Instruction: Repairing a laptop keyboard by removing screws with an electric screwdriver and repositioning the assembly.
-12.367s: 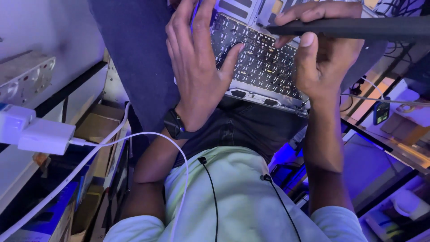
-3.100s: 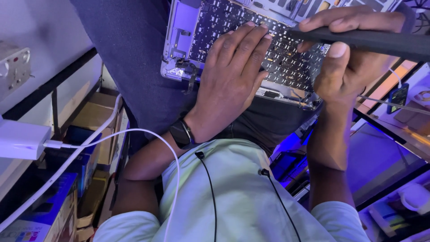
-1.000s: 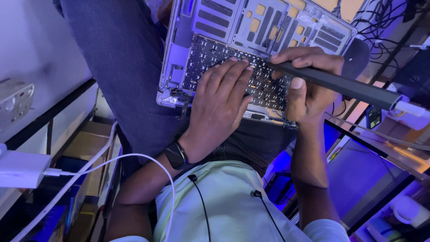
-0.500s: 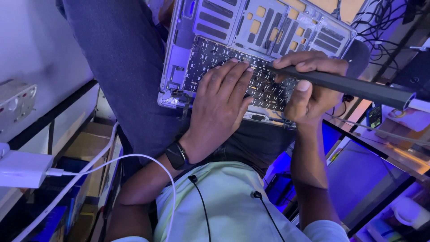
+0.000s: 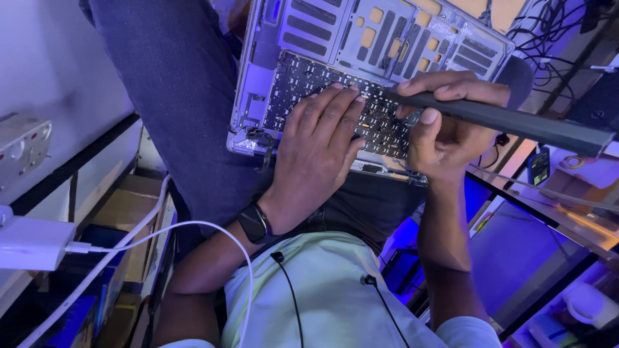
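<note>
Opened laptop chassis (image 5: 361, 71) resting on the person's lap, left hand (image 5: 319, 154) pressing flat on its exposed keyboard underside (image 5: 303, 84), fingers spread narrow and holding nothing, right hand (image 5: 445, 132) with fingers wrapped around a long dark screwdriver (image 5: 516, 122), smartwatch (image 5: 255, 223) on the left wrist

Left hand (image 5: 319, 154) flat on opened silver laptop shell (image 5: 361, 71) across lap, fingers spread over exposed dark keyboard underside (image 5: 303, 84). Right hand (image 5: 445, 129) wrapped around long dark grey cylindrical tool (image 5: 509, 122), tip beside left fingertips.
</note>
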